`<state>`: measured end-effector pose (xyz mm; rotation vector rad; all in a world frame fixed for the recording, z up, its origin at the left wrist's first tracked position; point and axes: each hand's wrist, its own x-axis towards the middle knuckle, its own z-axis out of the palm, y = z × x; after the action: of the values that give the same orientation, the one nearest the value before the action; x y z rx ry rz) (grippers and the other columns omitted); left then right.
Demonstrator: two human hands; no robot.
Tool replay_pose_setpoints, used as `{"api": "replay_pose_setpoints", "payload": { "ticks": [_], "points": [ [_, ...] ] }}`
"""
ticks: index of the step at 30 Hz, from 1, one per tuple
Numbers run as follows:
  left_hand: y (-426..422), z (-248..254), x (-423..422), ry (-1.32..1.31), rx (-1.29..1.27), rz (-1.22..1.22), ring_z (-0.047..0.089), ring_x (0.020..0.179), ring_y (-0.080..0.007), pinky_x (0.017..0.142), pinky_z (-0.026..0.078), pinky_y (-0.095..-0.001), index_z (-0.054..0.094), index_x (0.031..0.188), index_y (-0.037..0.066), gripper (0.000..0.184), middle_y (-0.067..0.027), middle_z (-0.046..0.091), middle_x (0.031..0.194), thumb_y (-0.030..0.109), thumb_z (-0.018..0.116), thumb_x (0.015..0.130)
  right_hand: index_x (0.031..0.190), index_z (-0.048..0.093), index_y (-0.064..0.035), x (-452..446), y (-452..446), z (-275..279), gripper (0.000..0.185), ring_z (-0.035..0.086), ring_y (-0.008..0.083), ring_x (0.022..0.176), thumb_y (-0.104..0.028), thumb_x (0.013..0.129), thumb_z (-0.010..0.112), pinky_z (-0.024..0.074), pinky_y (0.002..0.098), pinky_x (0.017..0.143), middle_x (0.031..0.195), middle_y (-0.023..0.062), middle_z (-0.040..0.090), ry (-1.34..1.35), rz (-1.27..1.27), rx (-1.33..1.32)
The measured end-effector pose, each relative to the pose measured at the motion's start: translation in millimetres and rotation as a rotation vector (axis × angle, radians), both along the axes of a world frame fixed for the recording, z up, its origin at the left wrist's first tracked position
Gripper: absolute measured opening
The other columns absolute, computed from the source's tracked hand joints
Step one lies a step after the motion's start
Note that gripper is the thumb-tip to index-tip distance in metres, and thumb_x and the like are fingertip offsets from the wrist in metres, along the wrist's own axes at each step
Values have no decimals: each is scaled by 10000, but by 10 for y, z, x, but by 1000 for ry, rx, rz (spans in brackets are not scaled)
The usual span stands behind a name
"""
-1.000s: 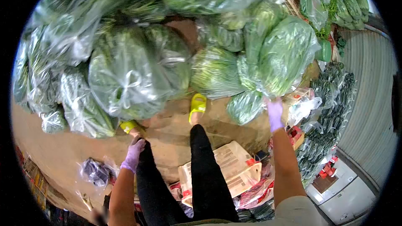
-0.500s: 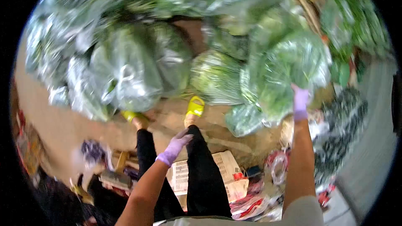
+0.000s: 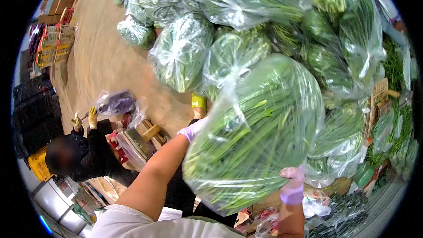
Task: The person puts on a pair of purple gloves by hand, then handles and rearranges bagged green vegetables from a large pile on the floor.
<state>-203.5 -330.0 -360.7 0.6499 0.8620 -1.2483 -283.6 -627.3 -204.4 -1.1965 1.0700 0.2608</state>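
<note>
A big clear plastic bag of long leafy greens (image 3: 255, 136) is held up in front of my body. My right hand (image 3: 293, 181), in a purple glove, grips its lower right edge, with the thumb on the near side. At the bag's left side is my left hand (image 3: 194, 130), also gloved in purple; it holds the bag there, though its fingers are mostly hidden behind the plastic. Just beyond lie more tied bags of greens, among them one on the left (image 3: 183, 53) and one on the right (image 3: 337, 136).
A heap of bagged greens (image 3: 246, 0) spreads across the floor (image 3: 97, 44) ahead. To the left, a person in dark clothes (image 3: 99, 154) with yellow gloves handles a purple item in plastic (image 3: 119, 103). Stacked crates (image 3: 57, 44) stand at far left. My yellow slipper (image 3: 198, 101) shows beyond the bag.
The bag of greens has been lifted from the heap towards my body. My left hand has come from near my knee to the bag. The view has swung left, bringing the other person into sight.
</note>
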Motion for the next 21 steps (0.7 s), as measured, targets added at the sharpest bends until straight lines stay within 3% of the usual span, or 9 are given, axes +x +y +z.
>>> {"api": "replay_pose_setpoints", "payload": {
  "ticks": [5, 6, 7, 9, 11, 14, 16, 19, 21],
  "points": [
    [875, 337, 849, -264, -29, 173, 460, 1068, -202, 925, 333, -303, 353, 1276, 57, 604, -82, 467, 1213, 478, 424, 850, 1206, 381, 37, 1088, 820, -485, 505, 508, 209, 953, -287, 831, 476, 408, 324, 808, 981, 124, 545, -42, 41, 174],
    [1026, 343, 1021, -341, -2, 188, 454, 1078, -205, 931, 328, -303, 342, 1284, 55, 610, -85, 461, 1220, 476, 424, 850, 1229, 368, 46, 1297, 871, -680, 538, 474, 212, 1012, -257, 810, 516, 370, 331, 858, 1084, 131, 498, -125, 198, 264],
    [1159, 312, 1186, -431, 49, 188, 448, 1088, -209, 938, 322, -304, 332, 1291, 54, 616, -88, 454, 1228, 474, 424, 851, 1251, 355, 54, 1443, 923, -903, 577, 441, 215, 1071, -227, 789, 557, 331, 337, 908, 1187, 139, 451, -202, 354, 354],
    [1329, 93, 1480, -627, 325, 146, 437, 1109, -216, 950, 311, -304, 310, 1306, 51, 628, -94, 442, 1244, 470, 423, 852, 1253, 344, 62, 1669, 1168, -1109, 601, 436, 216, 1094, -250, 790, 567, 326, 320, 917, 1207, 148, 442, -112, 422, 294],
    [1257, -350, 1739, -769, 833, -15, 268, 1254, -231, 1010, 229, -309, 221, 1337, 31, 686, -143, 293, 1353, 447, 455, 844, 1258, 314, 82, 1765, 1369, -1331, 624, 410, 214, 1142, -256, 804, 578, 324, 282, 929, 1254, 175, 409, -31, 499, 253],
    [683, -508, 1818, -967, 880, -496, 41, 1306, -335, 1034, 126, -447, 137, 1367, 103, 868, -192, 80, 1411, 525, 554, 734, 1261, 290, 89, 1887, 1739, -1571, 623, 428, 219, 1133, -240, 815, 573, 326, 285, 943, 1223, 210, 436, -36, 573, 150],
    [255, -425, 1845, -1033, 1064, -1033, 4, 1276, -450, 974, 97, -617, 139, 1372, 188, 985, -213, 26, 1408, 572, 636, 614, 1272, 292, 67, 1908, 1914, -1772, 631, 419, 224, 1145, -271, 814, 566, 314, 296, 955, 1241, 197, 424, -14, 703, 111],
    [78, -437, 1810, -1030, 1248, -1144, 36, 1271, -456, 961, 148, -625, 174, 1360, 187, 943, -213, 39, 1405, 387, 712, 611, 1267, 332, 37, 1756, 1943, -1780, 608, 398, 219, 1162, -278, 808, 576, 295, 291, 967, 1266, 187, 405, -59, 815, 70],
    [171, -656, 1682, -1135, 1296, -1163, 89, 1258, -467, 940, 183, -641, 207, 1347, 166, 929, -229, 87, 1385, 229, 747, 593, 1237, 357, 51, 1417, 1842, -1858, 581, 540, 206, 973, -221, 790, 611, 405, 286, 867, 1136, 179, 517, -118, 730, 98]
  ]
}}
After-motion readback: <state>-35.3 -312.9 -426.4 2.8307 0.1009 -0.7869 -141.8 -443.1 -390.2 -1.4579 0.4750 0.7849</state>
